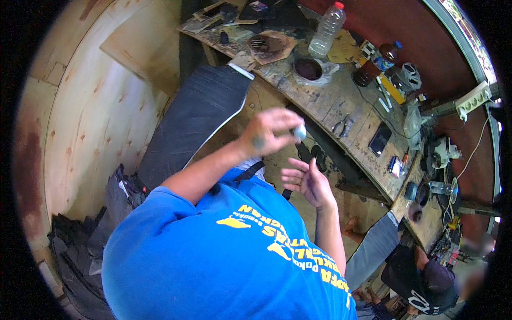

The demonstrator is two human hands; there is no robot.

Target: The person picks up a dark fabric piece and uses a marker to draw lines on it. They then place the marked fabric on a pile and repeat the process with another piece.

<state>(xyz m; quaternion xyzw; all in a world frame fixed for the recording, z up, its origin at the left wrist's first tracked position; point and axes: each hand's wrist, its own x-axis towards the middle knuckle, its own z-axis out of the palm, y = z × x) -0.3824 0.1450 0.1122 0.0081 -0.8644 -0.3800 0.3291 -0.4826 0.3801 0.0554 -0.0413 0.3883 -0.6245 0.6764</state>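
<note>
Raised in front of my chest, my left hand point(271, 132) is closed around a small pale-blue rounded thing point(300, 132). Motion blurs the fingers, and the thing's kind does not show. Below and to the right of it, my right hand point(306, 184) is held up with its fingers apart and nothing in them. A gap separates the two hands. Left of my left hand, a long dark grey sheet point(200, 104) with a pale edge slopes down from the workbench. Another grey sheet point(376, 248) hangs at the lower right.
The worn wooden workbench point(346, 104) carries a clear bottle point(328, 29), a dark bowl point(308, 69), a bottle of brown liquid point(376, 64), pliers point(344, 127) and a phone point(380, 138). Dark sheets point(80, 266) are heaped at the lower left. Another person point(421, 277) is low on the right.
</note>
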